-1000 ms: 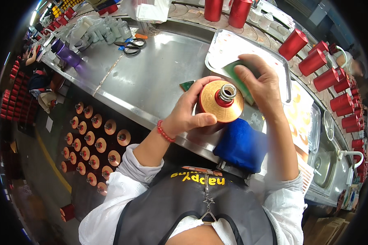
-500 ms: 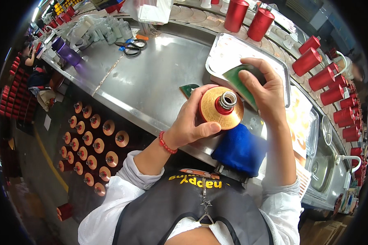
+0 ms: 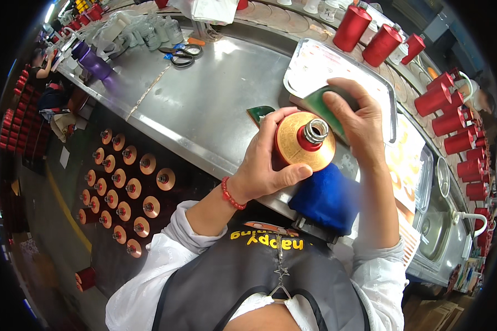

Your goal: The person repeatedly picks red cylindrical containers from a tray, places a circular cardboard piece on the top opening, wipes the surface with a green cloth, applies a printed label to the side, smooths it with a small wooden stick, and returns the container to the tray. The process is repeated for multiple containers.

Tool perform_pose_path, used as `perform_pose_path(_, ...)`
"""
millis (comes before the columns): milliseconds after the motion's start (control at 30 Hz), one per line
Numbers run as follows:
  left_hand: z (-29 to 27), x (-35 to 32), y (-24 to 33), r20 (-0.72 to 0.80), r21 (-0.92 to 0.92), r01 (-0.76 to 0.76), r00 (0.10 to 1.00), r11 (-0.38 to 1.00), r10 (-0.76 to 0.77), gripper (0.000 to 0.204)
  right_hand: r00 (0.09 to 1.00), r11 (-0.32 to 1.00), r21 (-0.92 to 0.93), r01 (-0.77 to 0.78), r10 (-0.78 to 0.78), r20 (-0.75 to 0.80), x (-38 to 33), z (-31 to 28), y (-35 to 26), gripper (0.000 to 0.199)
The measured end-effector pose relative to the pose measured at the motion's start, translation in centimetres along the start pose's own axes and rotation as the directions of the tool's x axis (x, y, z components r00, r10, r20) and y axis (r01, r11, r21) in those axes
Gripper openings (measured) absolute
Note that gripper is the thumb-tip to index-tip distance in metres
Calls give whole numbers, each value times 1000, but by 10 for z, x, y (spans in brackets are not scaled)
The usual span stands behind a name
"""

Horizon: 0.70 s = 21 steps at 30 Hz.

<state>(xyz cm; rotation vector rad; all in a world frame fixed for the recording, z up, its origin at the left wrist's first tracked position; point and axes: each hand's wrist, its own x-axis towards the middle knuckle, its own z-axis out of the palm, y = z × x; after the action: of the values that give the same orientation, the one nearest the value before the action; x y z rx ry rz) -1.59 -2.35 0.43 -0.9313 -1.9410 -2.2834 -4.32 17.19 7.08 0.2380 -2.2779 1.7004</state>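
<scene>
White sleeves, dark grey apron (image 3: 248, 281), red bead bracelet (image 3: 232, 196).

Spool (image 3: 303, 142) before tray (image 3: 315, 63), seemingly.

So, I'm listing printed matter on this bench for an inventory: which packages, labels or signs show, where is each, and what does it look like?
Green flat card-like packet: under the right hand, on the metal tray's near edge.
Small green label piece: on the steel bench, beside the left hand.
Pale printed sheet with orange marks: right of the tray, rectangular.
Yellow lettering: on the dark apron.
</scene>
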Motion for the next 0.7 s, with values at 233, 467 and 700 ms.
perform_pose_path(233, -2, 3, -2, 52, -201, 89, 995, 976, -80, 89, 999, 997, -80, 22, -19, 44, 12, -1, -1, 23)
perform_pose_path(467, -13, 6, -7, 129, -217, 135, 986, 967, -109, 96, 992, 993, 110, 29, -42, 121, 9, -2, -13, 23)
perform_pose_path(700, -31, 14, -9, 281, -256, 240, 945, 936, -165, 99, 983, 1000, 21, 5, -9, 182, 5, 5, -12, 24)
